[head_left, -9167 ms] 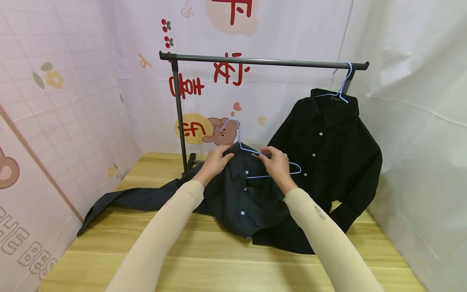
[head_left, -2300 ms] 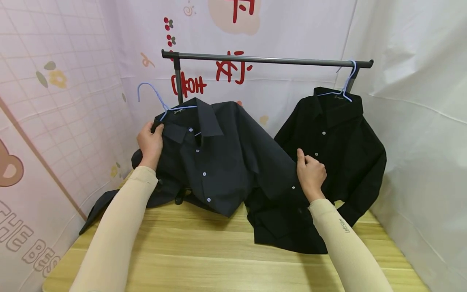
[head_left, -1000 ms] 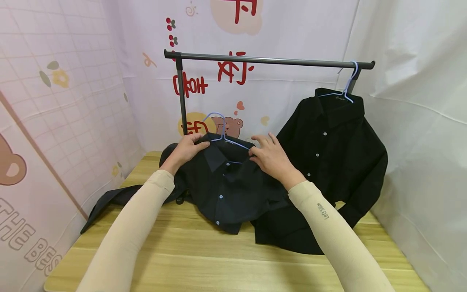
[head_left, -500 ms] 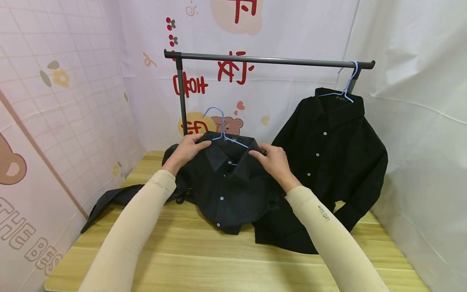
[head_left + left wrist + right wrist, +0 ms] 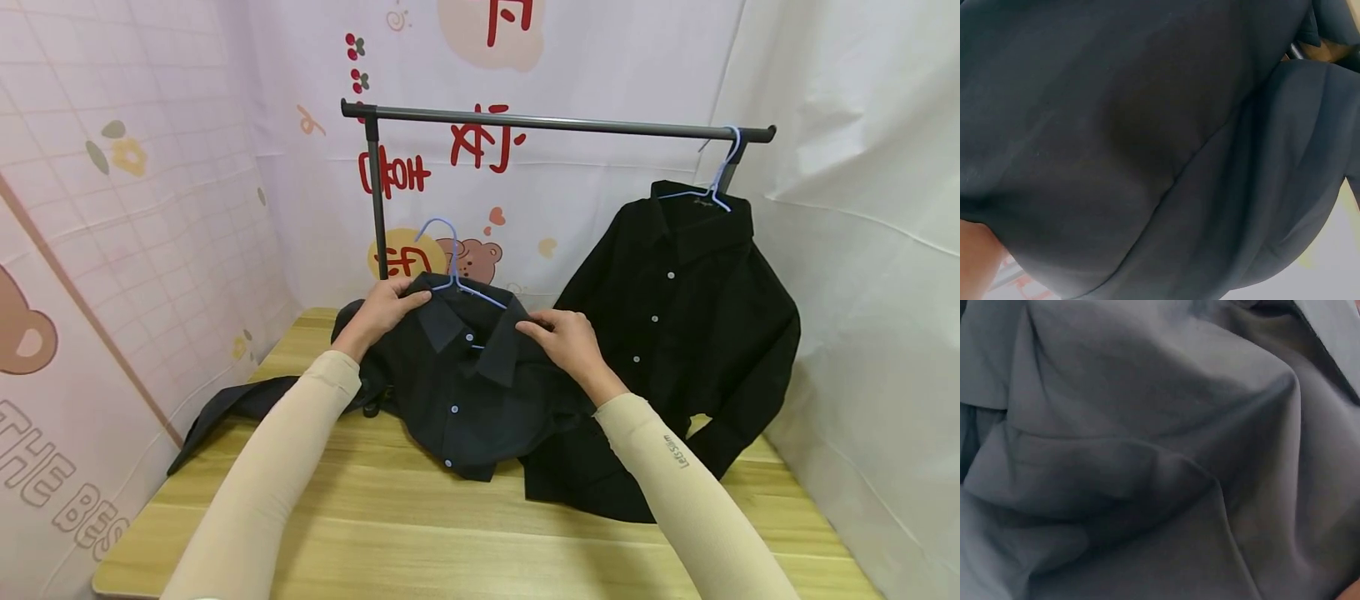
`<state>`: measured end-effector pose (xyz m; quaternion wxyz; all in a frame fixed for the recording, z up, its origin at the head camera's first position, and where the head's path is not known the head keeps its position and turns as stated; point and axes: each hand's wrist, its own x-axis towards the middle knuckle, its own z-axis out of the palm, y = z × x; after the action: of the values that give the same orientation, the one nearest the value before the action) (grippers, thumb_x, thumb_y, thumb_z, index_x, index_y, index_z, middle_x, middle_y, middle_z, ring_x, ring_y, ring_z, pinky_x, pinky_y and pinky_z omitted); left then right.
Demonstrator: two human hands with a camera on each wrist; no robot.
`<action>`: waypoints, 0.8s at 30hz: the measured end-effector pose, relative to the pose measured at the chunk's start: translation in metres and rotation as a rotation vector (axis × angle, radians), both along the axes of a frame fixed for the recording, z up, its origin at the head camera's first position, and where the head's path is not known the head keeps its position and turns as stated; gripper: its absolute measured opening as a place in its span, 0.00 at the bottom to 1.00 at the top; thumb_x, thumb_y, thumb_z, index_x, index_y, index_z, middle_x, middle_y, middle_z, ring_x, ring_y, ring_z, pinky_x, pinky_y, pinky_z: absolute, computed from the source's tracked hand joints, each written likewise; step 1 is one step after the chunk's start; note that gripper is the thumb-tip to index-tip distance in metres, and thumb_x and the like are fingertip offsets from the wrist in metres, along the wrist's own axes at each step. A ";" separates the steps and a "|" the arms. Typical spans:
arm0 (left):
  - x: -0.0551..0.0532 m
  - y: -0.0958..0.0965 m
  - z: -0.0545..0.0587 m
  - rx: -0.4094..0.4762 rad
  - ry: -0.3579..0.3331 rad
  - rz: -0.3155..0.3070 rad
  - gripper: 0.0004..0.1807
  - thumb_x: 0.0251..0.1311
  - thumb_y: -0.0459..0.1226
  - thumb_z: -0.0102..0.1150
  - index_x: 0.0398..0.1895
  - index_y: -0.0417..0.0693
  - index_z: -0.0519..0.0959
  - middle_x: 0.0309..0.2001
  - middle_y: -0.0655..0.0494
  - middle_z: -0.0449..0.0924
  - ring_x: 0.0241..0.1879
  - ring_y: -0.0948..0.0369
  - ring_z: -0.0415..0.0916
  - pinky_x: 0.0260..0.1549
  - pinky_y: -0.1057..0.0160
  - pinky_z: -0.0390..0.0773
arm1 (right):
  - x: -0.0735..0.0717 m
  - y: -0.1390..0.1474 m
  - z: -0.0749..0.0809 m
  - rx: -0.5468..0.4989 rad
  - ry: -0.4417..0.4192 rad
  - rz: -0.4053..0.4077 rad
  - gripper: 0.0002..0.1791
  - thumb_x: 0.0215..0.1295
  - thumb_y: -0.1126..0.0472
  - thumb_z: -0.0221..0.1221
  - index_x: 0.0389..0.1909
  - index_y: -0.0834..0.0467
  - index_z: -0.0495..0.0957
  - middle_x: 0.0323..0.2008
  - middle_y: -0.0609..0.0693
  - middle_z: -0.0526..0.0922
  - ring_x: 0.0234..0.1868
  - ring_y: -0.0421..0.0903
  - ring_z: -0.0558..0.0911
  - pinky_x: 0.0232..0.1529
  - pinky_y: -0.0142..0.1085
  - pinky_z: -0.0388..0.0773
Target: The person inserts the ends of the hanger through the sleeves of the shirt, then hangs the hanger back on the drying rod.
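Note:
A dark shirt with light buttons is held up by its collar area, its lower part draping onto the table. A blue hanger sits inside its neck, with the hook standing free above the collar. My left hand pinches the shirt beside the collar on the left. On the other side, my right hand pinches the cloth just outside the collar. Dark cloth fills both wrist views, so the fingers are hidden there; the shirt's fabric hangs in folds, as does the shirt's shoulder cloth.
Behind stands a dark metal clothes rack. A second black shirt hangs at its right end on another blue hanger. A dark sleeve stretches left over the wooden table. Printed cloth walls surround the table.
The shirt with the hanger came down from the upper left to the middle. My right hand left the sleeve and took the collar's right side, then shifted slightly outward. My left hand stayed beside the collar.

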<state>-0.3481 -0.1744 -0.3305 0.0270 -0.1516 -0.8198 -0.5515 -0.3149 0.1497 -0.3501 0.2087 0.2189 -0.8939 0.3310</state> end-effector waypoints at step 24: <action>0.011 -0.097 -0.037 -0.151 -0.101 0.184 0.28 0.65 0.55 0.61 0.52 0.40 0.76 0.52 0.42 0.76 0.51 0.47 0.73 0.54 0.49 0.72 | 0.008 0.019 0.023 -0.173 0.130 -0.192 0.18 0.67 0.47 0.63 0.37 0.59 0.89 0.22 0.52 0.82 0.25 0.48 0.76 0.27 0.39 0.70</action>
<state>-0.3374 -0.2717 -0.3678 0.0247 -0.0493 -0.8697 -0.4905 -0.3073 0.1690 -0.3269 0.3147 0.1345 -0.8635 0.3705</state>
